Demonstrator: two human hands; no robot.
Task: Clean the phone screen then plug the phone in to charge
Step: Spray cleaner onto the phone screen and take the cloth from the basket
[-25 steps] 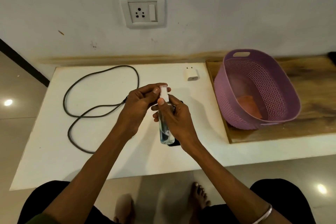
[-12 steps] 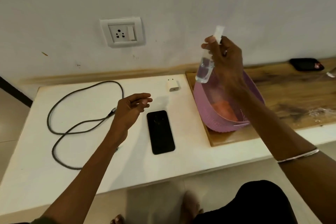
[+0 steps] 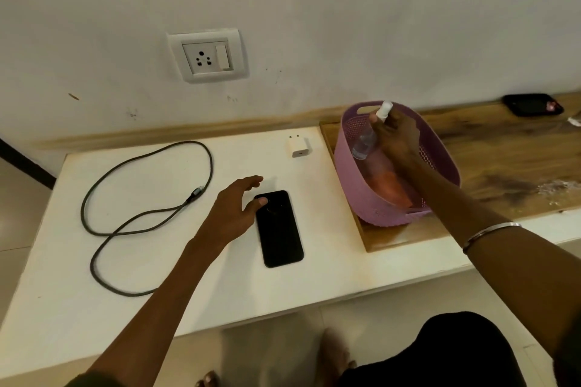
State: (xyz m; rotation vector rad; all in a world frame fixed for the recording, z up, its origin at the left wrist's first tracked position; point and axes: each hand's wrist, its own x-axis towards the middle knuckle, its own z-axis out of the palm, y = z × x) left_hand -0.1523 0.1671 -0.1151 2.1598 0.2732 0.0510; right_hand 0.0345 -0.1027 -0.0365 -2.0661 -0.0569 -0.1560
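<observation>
While the right hand (image 3: 396, 138) grips a spray bottle (image 3: 364, 141) over the basket (image 3: 361, 198), the phone (image 3: 279, 229) lies flat — open left hand (image 3: 232, 214), thumb touching it.

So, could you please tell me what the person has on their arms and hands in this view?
Both forearms are bare, with no gloves or rings visible. The right wrist carries a thin plain silver bangle. At the bottom edge, a sliver of olive-green sleeve shows on the left arm. The left hand and right hand wear nothing.
</observation>
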